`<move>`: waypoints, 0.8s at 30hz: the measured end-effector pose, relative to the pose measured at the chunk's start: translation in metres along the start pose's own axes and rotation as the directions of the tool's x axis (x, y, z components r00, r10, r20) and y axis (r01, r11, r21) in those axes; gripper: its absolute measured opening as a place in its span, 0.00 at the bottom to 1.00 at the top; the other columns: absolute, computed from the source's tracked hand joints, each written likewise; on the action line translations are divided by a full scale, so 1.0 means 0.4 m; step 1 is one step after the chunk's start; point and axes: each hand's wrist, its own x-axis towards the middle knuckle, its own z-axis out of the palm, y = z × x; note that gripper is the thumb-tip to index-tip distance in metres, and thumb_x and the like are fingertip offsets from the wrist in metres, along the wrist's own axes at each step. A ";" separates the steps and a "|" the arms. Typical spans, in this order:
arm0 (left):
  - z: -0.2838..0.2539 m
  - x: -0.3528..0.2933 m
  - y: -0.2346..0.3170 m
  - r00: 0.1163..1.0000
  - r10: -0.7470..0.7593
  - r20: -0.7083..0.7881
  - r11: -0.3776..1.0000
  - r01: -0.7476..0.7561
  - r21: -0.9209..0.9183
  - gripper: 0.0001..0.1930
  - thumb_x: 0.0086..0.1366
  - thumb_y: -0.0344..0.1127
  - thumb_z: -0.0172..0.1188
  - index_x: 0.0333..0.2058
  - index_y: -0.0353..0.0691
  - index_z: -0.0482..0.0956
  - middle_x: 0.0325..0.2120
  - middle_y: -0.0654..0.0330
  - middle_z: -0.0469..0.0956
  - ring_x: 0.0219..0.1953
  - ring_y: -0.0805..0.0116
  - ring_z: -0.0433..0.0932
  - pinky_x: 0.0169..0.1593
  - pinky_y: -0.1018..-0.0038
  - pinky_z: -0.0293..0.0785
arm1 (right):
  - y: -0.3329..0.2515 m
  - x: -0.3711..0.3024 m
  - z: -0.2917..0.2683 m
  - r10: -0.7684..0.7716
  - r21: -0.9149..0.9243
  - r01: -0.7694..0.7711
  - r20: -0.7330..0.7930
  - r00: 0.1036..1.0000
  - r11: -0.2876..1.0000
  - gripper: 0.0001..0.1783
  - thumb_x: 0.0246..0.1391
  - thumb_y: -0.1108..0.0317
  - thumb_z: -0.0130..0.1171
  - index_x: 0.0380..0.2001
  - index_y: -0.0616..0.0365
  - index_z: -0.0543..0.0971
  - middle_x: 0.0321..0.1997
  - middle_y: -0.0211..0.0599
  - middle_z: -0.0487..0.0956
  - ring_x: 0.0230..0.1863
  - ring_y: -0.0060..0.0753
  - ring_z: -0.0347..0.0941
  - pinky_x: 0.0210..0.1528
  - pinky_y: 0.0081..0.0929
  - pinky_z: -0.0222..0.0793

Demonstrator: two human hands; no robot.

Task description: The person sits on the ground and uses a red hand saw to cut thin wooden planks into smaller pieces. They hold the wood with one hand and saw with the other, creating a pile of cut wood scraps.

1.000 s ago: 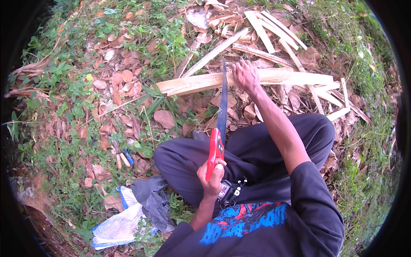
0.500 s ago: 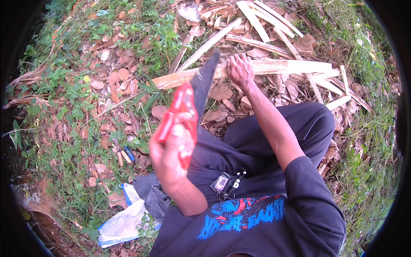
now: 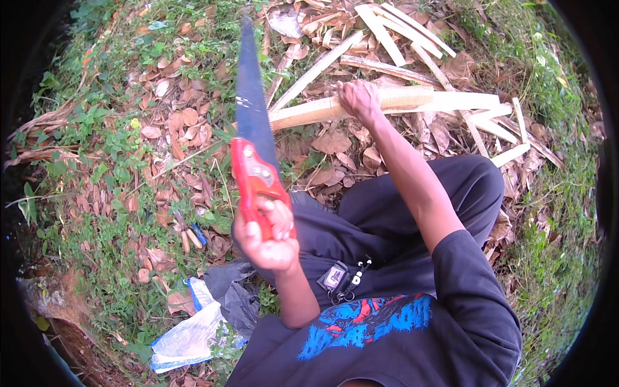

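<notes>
A hand saw [image 3: 255, 97] with a dark blade and a red handle is in my left hand [image 3: 267, 238], the fingers wrapped through its grip. The blade points away from me, tilted slightly left, and crosses in front of the left end of a long pale wooden strip [image 3: 300, 115]. Whether blade and wood touch, I cannot tell. My right hand [image 3: 360, 102] is closed in a fist over the strip near its middle; the underside of that grip is hidden. Part of the strip's left end is behind the blade.
Several pale wood strips [image 3: 380, 35] lie on dry leaves at the far right. Hand tools [image 3: 190, 235] with wooden and blue handles rest in grass on the left. A white and blue sack [image 3: 190, 338] and a dark plastic bag [image 3: 235, 300] are beside my left leg.
My left hand has swung the saw left, so its blade now points away from me instead of slanting right across the strip. My right hand stays at the strip, shifting slightly.
</notes>
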 end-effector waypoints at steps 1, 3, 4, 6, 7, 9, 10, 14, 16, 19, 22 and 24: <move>-0.003 -0.010 -0.025 0.999 -0.034 -0.020 0.999 0.034 0.027 0.18 0.66 0.47 0.43 0.34 0.35 0.71 0.09 0.71 0.56 0.11 0.80 0.52 0.17 0.81 0.50 | 0.004 0.007 0.000 0.000 0.017 0.001 -0.055 0.999 1.000 0.34 0.65 0.50 0.37 0.10 0.56 0.75 0.14 0.48 0.75 0.17 0.48 0.73 0.27 0.44 0.71; -0.016 -0.028 -0.072 0.993 -0.106 -0.056 0.991 0.110 0.079 0.18 0.64 0.46 0.45 0.34 0.34 0.70 0.09 0.70 0.56 0.10 0.80 0.51 0.16 0.80 0.50 | 0.000 0.025 -0.013 0.046 0.056 -0.047 0.015 0.999 0.997 0.36 0.65 0.47 0.37 0.09 0.56 0.75 0.14 0.48 0.75 0.16 0.48 0.73 0.27 0.45 0.70; -0.025 -0.038 -0.086 0.989 -0.134 -0.058 0.988 0.138 0.068 0.18 0.64 0.46 0.46 0.34 0.34 0.70 0.09 0.70 0.57 0.10 0.80 0.52 0.16 0.81 0.50 | -0.005 0.033 -0.025 0.067 0.077 -0.071 0.051 0.996 0.995 0.36 0.65 0.46 0.37 0.09 0.56 0.75 0.14 0.48 0.75 0.16 0.48 0.73 0.26 0.45 0.70; -0.038 -0.054 -0.106 0.990 -0.129 -0.054 0.989 0.133 0.064 0.16 0.63 0.45 0.47 0.33 0.34 0.69 0.09 0.70 0.57 0.10 0.80 0.53 0.16 0.81 0.49 | -0.018 0.028 -0.034 0.047 0.047 -0.055 0.152 0.987 0.997 0.36 0.64 0.45 0.37 0.13 0.58 0.78 0.17 0.49 0.77 0.21 0.47 0.77 0.30 0.43 0.73; -0.047 -0.054 -0.111 0.985 -0.160 -0.067 0.982 0.166 0.092 0.16 0.63 0.45 0.48 0.33 0.34 0.69 0.10 0.70 0.57 0.10 0.81 0.53 0.15 0.82 0.49 | -0.029 0.024 -0.035 0.039 0.042 -0.047 0.178 0.983 0.998 0.36 0.64 0.45 0.37 0.13 0.58 0.79 0.17 0.48 0.77 0.22 0.47 0.77 0.30 0.43 0.74; -0.037 -0.047 -0.137 0.977 -0.205 -0.058 0.970 0.211 0.122 0.16 0.62 0.44 0.50 0.32 0.34 0.68 0.10 0.70 0.57 0.10 0.81 0.54 0.15 0.82 0.51 | 0.010 0.020 -0.015 -0.041 0.005 0.040 0.085 0.996 0.999 0.35 0.65 0.45 0.37 0.15 0.57 0.79 0.17 0.47 0.77 0.21 0.46 0.76 0.27 0.43 0.72; -0.034 -0.046 -0.152 0.969 -0.238 -0.060 0.961 0.244 0.133 0.14 0.59 0.42 0.49 0.31 0.34 0.68 0.10 0.69 0.57 0.10 0.81 0.54 0.15 0.82 0.52 | 0.042 0.034 0.003 -0.121 -0.029 0.120 -0.037 0.992 0.992 0.34 0.65 0.46 0.38 0.16 0.57 0.80 0.17 0.46 0.77 0.19 0.45 0.75 0.24 0.43 0.70; -0.036 -0.048 -0.184 0.941 -0.335 -0.050 0.936 0.339 0.093 0.13 0.56 0.38 0.51 0.32 0.32 0.69 0.15 0.66 0.63 0.14 0.83 0.57 0.19 0.84 0.53 | 0.064 0.071 0.040 -0.091 -0.156 0.115 0.152 0.984 0.981 0.32 0.66 0.47 0.38 0.20 0.55 0.81 0.18 0.42 0.77 0.19 0.43 0.74 0.22 0.44 0.70; -0.035 -0.049 -0.203 0.936 -0.352 -0.009 0.931 0.351 0.103 0.13 0.56 0.38 0.50 0.32 0.32 0.69 0.15 0.67 0.63 0.15 0.83 0.57 0.19 0.84 0.53 | 0.080 0.083 0.046 -0.075 -0.154 0.107 0.201 0.977 0.982 0.32 0.65 0.47 0.37 0.20 0.54 0.82 0.19 0.42 0.78 0.20 0.44 0.76 0.27 0.48 0.72; -0.068 -0.063 -0.224 0.928 -0.372 -0.026 0.920 0.372 0.123 0.13 0.56 0.38 0.50 0.33 0.32 0.69 0.15 0.67 0.62 0.15 0.83 0.57 0.19 0.84 0.53 | -0.011 0.065 0.003 0.084 -0.139 -0.041 0.314 0.946 0.989 0.29 0.63 0.48 0.39 0.20 0.54 0.82 0.21 0.43 0.80 0.23 0.44 0.78 0.29 0.48 0.74; -0.064 -0.062 -0.247 0.928 -0.371 -0.013 0.919 0.369 0.140 0.13 0.55 0.37 0.49 0.32 0.32 0.69 0.15 0.67 0.62 0.14 0.83 0.57 0.19 0.84 0.54 | 0.011 0.051 0.007 0.082 -0.156 -0.048 0.217 0.973 0.987 0.27 0.60 0.50 0.40 0.18 0.53 0.80 0.22 0.45 0.80 0.25 0.45 0.79 0.29 0.46 0.74; -0.059 -0.057 -0.263 0.931 -0.365 0.004 0.916 0.358 0.181 0.13 0.56 0.37 0.45 0.31 0.31 0.68 0.12 0.67 0.60 0.12 0.82 0.55 0.17 0.83 0.54 | 0.025 0.036 -0.011 -0.035 -0.178 0.059 0.136 0.990 0.982 0.26 0.58 0.51 0.41 0.16 0.53 0.78 0.23 0.45 0.81 0.25 0.45 0.79 0.29 0.45 0.74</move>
